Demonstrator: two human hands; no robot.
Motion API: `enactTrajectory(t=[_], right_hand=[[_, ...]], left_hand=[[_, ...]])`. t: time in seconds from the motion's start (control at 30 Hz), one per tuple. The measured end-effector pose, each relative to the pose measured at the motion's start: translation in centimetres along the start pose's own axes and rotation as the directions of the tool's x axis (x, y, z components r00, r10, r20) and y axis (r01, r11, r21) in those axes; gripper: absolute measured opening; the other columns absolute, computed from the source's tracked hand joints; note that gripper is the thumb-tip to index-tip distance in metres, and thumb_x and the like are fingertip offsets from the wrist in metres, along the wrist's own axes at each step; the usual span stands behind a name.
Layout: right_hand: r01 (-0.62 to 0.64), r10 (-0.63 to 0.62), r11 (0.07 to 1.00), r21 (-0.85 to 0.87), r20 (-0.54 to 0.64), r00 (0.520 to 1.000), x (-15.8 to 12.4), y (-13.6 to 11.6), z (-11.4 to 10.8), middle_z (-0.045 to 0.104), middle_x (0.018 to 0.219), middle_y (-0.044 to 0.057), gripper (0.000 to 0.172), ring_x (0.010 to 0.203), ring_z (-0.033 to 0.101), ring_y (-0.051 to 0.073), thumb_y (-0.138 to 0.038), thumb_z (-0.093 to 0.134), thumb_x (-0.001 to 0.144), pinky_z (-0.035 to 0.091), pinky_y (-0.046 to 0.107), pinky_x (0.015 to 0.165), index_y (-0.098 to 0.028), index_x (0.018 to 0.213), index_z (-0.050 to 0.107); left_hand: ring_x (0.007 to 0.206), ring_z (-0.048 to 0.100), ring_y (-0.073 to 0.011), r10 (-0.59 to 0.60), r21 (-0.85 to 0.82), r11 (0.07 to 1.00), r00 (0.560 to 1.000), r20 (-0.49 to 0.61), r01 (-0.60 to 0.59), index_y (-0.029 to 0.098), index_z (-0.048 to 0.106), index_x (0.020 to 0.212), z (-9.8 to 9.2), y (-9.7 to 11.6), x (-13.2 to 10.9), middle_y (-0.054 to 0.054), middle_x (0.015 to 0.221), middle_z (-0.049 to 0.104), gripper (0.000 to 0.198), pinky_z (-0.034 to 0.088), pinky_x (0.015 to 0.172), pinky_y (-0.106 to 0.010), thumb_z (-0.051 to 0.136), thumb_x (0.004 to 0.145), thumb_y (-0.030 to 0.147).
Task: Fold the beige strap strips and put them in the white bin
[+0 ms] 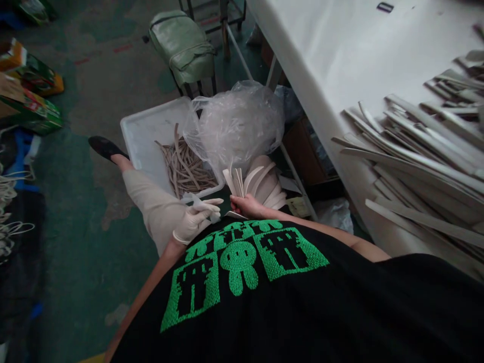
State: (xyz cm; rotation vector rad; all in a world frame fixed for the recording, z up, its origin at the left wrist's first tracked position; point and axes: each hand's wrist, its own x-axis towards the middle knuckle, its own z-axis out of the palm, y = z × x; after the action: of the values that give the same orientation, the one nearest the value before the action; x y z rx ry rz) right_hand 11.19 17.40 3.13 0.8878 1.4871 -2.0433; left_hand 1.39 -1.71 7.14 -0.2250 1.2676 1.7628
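My left hand (191, 222), in a pale glove, is at my lap with its fingers closed around a whitish, thin piece (199, 203) whose kind I cannot make out. Beside it my bare right hand (247, 204) grips a bundle of pale flat strips (237, 182), their ends fanned upward. More wide, curved pale strips (257, 176) show just behind that hand, over my right leg. Between my legs stands a white plastic bin (141, 126), in which narrow brown strips (185, 166) lie in a tangled heap.
A clear plastic bag (238, 123) hangs over the bin's right side. To my right is a white-topped table (325, 45) with piles of long pale strips (423, 146). A green-covered stool (183, 45) stands ahead. Colourful cartons (30, 101) and white cords (13, 201) are at left.
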Motion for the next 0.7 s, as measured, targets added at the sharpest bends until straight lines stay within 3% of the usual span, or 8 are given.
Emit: enactTrajectory(t=[0.07, 0.13, 0.27, 0.37, 0.47, 0.53, 0.7], right_hand=[[-0.028, 0.029, 0.999, 0.041, -0.027, 0.999, 0.0, -0.3, 0.2, 0.045, 0.051, -0.001, 0.037, 0.046, 0.040, 0.009, -0.037, 0.050, 0.099, 0.033, 0.020, 0.045, -0.016, 0.068, 0.051], [-0.033, 0.037, 0.997, 0.071, -0.051, 0.998, 0.0, -0.8, 0.4, 0.047, 0.052, 0.000, 0.035, 0.048, 0.041, 0.009, -0.035, 0.056, 0.096, 0.034, 0.020, 0.046, -0.015, 0.068, 0.053], [0.018, -0.019, 0.998, 0.064, 0.011, 1.000, -0.5, -2.0, 0.0, 0.049, 0.056, 0.000, 0.033, 0.052, 0.043, 0.010, -0.031, 0.049, 0.097, 0.037, 0.021, 0.050, -0.015, 0.070, 0.055], [0.244, -0.232, 0.963, -0.115, 0.108, 0.967, -1.4, -2.5, -1.7, 0.057, 0.067, 0.002, 0.028, 0.061, 0.048, 0.011, -0.034, 0.054, 0.094, 0.042, 0.022, 0.060, -0.013, 0.076, 0.061], [0.453, -0.405, 0.833, -0.317, 0.208, 0.890, -2.3, -2.2, -3.6, 0.064, 0.083, 0.003, 0.028, 0.077, 0.055, 0.014, -0.039, 0.061, 0.090, 0.044, 0.024, 0.074, -0.012, 0.089, 0.067], [0.497, -0.416, 0.767, -0.406, 0.275, 0.867, -2.7, -1.8, -4.3, 0.065, 0.087, 0.004, 0.033, 0.081, 0.056, 0.016, -0.044, 0.062, 0.091, 0.043, 0.026, 0.077, -0.012, 0.091, 0.067], [0.446, -0.343, 0.740, -0.503, 0.287, 0.894, -3.0, -1.2, -4.0, 0.062, 0.076, 0.004, 0.041, 0.070, 0.053, 0.014, -0.052, 0.062, 0.090, 0.037, 0.025, 0.066, -0.013, 0.078, 0.062]], left_hand=[[0.091, 0.073, -0.0256, -0.133, 0.108, 0.987, 0.977, 0.165, 0.116, 0.011, 0.079, 0.076, 1.3, -0.4, -0.4, -0.018, 0.122, 0.071, 0.010, 0.059, 0.081, -0.030, 0.082, 0.069, 0.004], [0.100, 0.071, -0.0282, -0.199, 0.214, 0.966, 0.950, 0.242, 0.148, 0.012, 0.080, 0.076, 2.4, -1.0, -0.3, -0.017, 0.116, 0.073, 0.011, 0.058, 0.086, -0.030, 0.083, 0.070, 0.004], [0.096, 0.072, -0.0258, -0.124, 0.334, 0.942, 0.953, 0.276, 0.026, 0.014, 0.081, 0.077, 3.1, -1.4, 0.6, -0.013, 0.097, 0.077, 0.001, 0.056, 0.088, -0.031, 0.081, 0.076, 0.013], [0.085, 0.072, -0.0207, 0.039, 0.255, 0.964, 0.986, 0.163, -0.080, 0.013, 0.081, 0.080, 2.0, -0.7, 1.3, -0.012, 0.092, 0.078, 0.006, 0.057, 0.081, -0.027, 0.080, 0.078, 0.018], [0.078, 0.071, -0.0165, 0.152, 0.077, 0.986, 0.988, -0.030, -0.149, 0.012, 0.079, 0.078, 0.6, 0.7, 2.2, -0.010, 0.087, 0.077, 0.003, 0.058, 0.073, -0.022, 0.078, 0.078, 0.015], [0.076, 0.071, -0.0146, 0.157, -0.027, 0.986, 0.980, -0.121, -0.162, 0.012, 0.078, 0.076, 0.0, 1.5, 2.7, -0.008, 0.084, 0.077, 0.004, 0.058, 0.073, -0.021, 0.076, 0.080, 0.011], [0.079, 0.073, -0.0160, 0.101, -0.145, 0.981, 0.974, -0.203, -0.132, 0.012, 0.074, 0.076, 0.2, 1.9, 3.5, -0.006, 0.082, 0.077, 0.010, 0.060, 0.078, -0.026, 0.071, 0.086, 0.010]])
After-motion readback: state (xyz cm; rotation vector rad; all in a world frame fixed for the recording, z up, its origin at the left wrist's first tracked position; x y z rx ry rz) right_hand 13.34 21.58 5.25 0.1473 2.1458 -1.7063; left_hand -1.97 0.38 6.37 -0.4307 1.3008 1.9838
